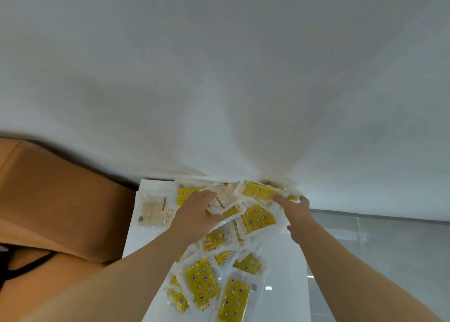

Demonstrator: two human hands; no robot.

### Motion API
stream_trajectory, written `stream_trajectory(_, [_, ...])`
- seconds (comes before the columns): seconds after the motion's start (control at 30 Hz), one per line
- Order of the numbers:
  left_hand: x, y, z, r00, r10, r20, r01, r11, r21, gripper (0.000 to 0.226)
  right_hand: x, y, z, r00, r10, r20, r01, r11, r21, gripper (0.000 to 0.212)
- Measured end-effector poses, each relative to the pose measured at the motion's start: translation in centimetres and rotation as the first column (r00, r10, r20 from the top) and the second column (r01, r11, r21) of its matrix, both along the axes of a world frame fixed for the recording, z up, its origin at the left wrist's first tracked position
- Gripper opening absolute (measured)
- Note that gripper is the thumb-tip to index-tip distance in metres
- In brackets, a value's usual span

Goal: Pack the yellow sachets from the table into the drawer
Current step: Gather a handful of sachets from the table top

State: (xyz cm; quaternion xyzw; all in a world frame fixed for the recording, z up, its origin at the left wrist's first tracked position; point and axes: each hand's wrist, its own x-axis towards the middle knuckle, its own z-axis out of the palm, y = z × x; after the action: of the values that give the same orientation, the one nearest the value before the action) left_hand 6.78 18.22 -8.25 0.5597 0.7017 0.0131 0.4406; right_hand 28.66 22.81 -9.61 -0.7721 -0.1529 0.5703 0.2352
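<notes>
Several yellow sachets (258, 218) in clear wrappers lie scattered in an overlapping heap over a narrow white table (285, 261) that butts against the wall. My left hand (194, 214) lies palm down on the far left part of the heap, fingers spread and slightly bent over the packets. My right hand (295, 212) reaches to the far right end, its fingertips touching a yellow sachet (258, 190) near the wall. More sachets (199, 284) lie close to me between my forearms. No drawer is in view.
A white wall (219, 78) fills the upper view. An orange-brown upholstered seat (60, 195) stands left of the table. A pale, face-down sachet (153, 209) lies at the table's left edge. Grey tiled floor (377, 243) shows on the right.
</notes>
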Motion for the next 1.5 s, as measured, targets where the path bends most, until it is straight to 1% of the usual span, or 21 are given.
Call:
stream_trajectory(0.07, [0.1, 1.1, -1.2, 0.979, -0.186, -0.077, 0.184, 0.982, -0.038, 0.054, 0.2, 0.9, -1.5, 1.000, 0.006, -0.005, -0.006, 1.000, 0.002, 0.095])
stream_trajectory(0.13, [0.3, 1.8, -2.3, 0.948, -0.284, -0.145, 0.273, 0.958, -0.090, 0.056, 0.2, 1.5, -2.5, 0.999, -0.008, 0.039, 0.009, 1.000, -0.007, 0.097])
stream_trajectory(0.23, [0.8, 2.0, -4.0, 0.932, -0.261, -0.250, 0.229, 0.962, -0.152, 0.066, 0.2, 2.2, -4.1, 0.992, -0.033, 0.123, 0.034, 0.999, -0.008, 0.092])
stream_trajectory(0.3, [1.2, 1.8, -4.7, 0.913, -0.246, -0.327, 0.199, 0.965, -0.171, 0.070, 0.1, 2.5, -4.8, 0.997, -0.010, 0.083, 0.006, 0.999, 0.046, 0.084])
stream_trajectory(0.37, [1.5, 1.6, -5.1, 0.892, -0.253, -0.375, 0.205, 0.965, -0.164, 0.070, -0.1, 2.4, -4.8, 0.992, 0.104, 0.067, -0.107, 0.994, 0.035, 0.084])
stream_trajectory(0.43, [1.5, 1.3, -5.1, 0.868, -0.272, -0.416, 0.245, 0.962, -0.117, 0.064, -0.6, 1.9, -4.5, 0.932, 0.302, 0.201, -0.301, 0.953, -0.035, 0.078])
stream_trajectory(0.5, [1.3, 1.0, -5.1, 0.828, -0.304, -0.472, 0.325, 0.945, -0.037, 0.051, -1.3, 1.2, -3.8, 0.871, 0.404, 0.280, -0.411, 0.911, -0.036, 0.057])
stream_trajectory(0.57, [1.0, 0.4, -4.7, 0.791, -0.337, -0.511, 0.399, 0.917, 0.014, 0.044, -2.3, 0.1, -3.1, 0.859, 0.441, 0.260, -0.461, 0.887, 0.016, 0.036])
stream_trajectory(0.63, [0.6, -0.3, -4.1, 0.776, -0.353, -0.523, 0.441, 0.896, 0.048, 0.040, -2.8, -1.5, -2.5, 0.896, 0.403, 0.185, -0.423, 0.902, 0.087, 0.026])
stream_trajectory(0.73, [0.3, -1.2, -2.6, 0.779, -0.376, -0.502, 0.472, 0.878, 0.075, 0.035, -2.9, -4.2, -2.1, 0.975, 0.205, 0.086, -0.214, 0.971, 0.110, 0.028])
stream_trajectory(0.8, [-0.3, -2.0, -2.4, 0.877, -0.274, -0.395, 0.323, 0.944, 0.061, 0.031, -2.7, -5.9, -2.3, 0.992, 0.110, 0.060, -0.114, 0.991, 0.068, 0.029])
stream_trajectory(0.87, [-1.5, -3.1, -3.0, 0.977, -0.039, -0.210, 0.043, 0.999, 0.012, 0.021, -2.4, -7.0, -2.7, 0.995, 0.098, 0.035, -0.099, 0.995, 0.010, 0.027])
stream_trajectory(0.9, [-2.0, -3.6, -3.3, 0.987, 0.087, -0.137, -0.093, 0.995, -0.040, 0.015, -2.4, -7.3, -2.8, 0.995, 0.100, 0.014, -0.100, 0.995, -0.022, 0.024])
stream_trajectory(0.93, [-2.4, -4.1, -3.4, 0.978, 0.182, -0.098, -0.191, 0.977, -0.096, 0.013, -2.4, -7.5, -2.9, 0.994, 0.112, 0.001, -0.112, 0.992, -0.050, 0.023])
stream_trajectory(1.0, [-2.8, -4.7, -3.2, 0.955, 0.274, -0.114, -0.290, 0.944, -0.159, 0.015, -2.3, -7.4, -3.3, 0.977, 0.187, 0.105, -0.179, 0.981, -0.081, 0.032])
stream_trajectory(1.1, [-2.7, -4.5, -3.3, 0.892, 0.404, -0.204, -0.434, 0.891, -0.134, 0.031, -2.7, -6.4, -3.6, 0.921, 0.259, 0.291, -0.248, 0.966, -0.073, 0.066])
stream_trajectory(1.2, [-2.4, -3.7, -3.6, 0.737, 0.665, -0.121, -0.676, 0.719, -0.163, 0.070, -3.0, -5.3, -3.7, 0.946, 0.274, 0.172, -0.284, 0.958, 0.032, 0.101])
stream_trajectory(1.27, [-2.0, -3.1, -3.9, 0.748, 0.651, -0.129, -0.662, 0.721, -0.205, 0.092, -3.5, -5.1, -4.1, 0.913, 0.389, 0.120, -0.396, 0.917, 0.044, 0.109])
stream_trajectory(1.33, [-1.9, -2.7, -4.1, 0.796, 0.581, -0.169, -0.605, 0.761, -0.234, 0.105, -3.7, -5.2, -4.7, 0.853, 0.502, 0.143, -0.510, 0.860, 0.022, 0.109])
stream_trajectory(1.4, [-2.5, -2.9, -5.0, 0.835, 0.516, -0.190, -0.548, 0.806, -0.224, 0.105, -4.1, -5.6, -5.0, 0.813, 0.551, 0.188, -0.558, 0.830, -0.020, 0.103])
stream_trajectory(1.5, [-3.3, -3.5, -5.3, 0.848, 0.507, -0.157, -0.530, 0.822, -0.209, 0.093, -4.5, -6.1, -4.7, 0.746, 0.566, 0.349, -0.586, 0.808, -0.058, 0.086])
